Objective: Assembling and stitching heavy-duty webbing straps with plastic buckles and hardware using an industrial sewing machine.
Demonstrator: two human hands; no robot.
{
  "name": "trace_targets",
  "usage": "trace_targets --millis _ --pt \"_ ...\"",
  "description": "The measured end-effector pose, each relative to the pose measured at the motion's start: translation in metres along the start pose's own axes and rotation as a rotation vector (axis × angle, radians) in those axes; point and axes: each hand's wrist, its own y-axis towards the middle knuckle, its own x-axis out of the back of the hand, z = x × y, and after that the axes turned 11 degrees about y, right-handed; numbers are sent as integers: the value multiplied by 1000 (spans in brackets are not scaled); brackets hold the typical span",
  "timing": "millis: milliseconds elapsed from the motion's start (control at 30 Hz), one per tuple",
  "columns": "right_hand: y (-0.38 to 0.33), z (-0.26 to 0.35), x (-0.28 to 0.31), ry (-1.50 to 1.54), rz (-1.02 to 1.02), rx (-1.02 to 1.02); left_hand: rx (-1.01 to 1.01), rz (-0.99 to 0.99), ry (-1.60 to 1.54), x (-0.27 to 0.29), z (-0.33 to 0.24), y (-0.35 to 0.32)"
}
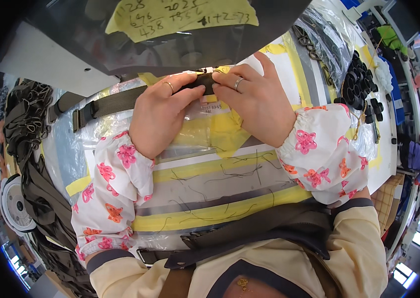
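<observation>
A dark webbing strap (130,101) runs in from the left and ends under the sewing machine head (170,54). My left hand (157,111) pinches its dark end (203,85) between thumb and forefinger. From the other side, my right hand (262,99) grips the same piece, its fingertips close together beneath the machine. A buckle (84,115) sits on the strap farther left. The needle area is mostly hidden by the machine head and my fingers.
Dark straps (28,116) hang in a bundle at the left, above a white fan (17,202). Loose thread ends (210,176) lie on the taped, plastic-covered table (259,179). Black plastic parts (359,82) and metal hooks (306,42) are at the right.
</observation>
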Motion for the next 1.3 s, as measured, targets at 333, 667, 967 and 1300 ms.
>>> trace_targets --millis 333,667,967,1300 --pt "3 0 7 -40 88 -9 -111 32 82 10 3 5" --pt "10 -10 4 -155 109 20 -88 65 132 2 16 6" --pt "18 -19 3 -165 131 1 23 174 -9 -2 27 11" --pt "15 -16 0 -141 151 -72 64 226 28 5 20 12"
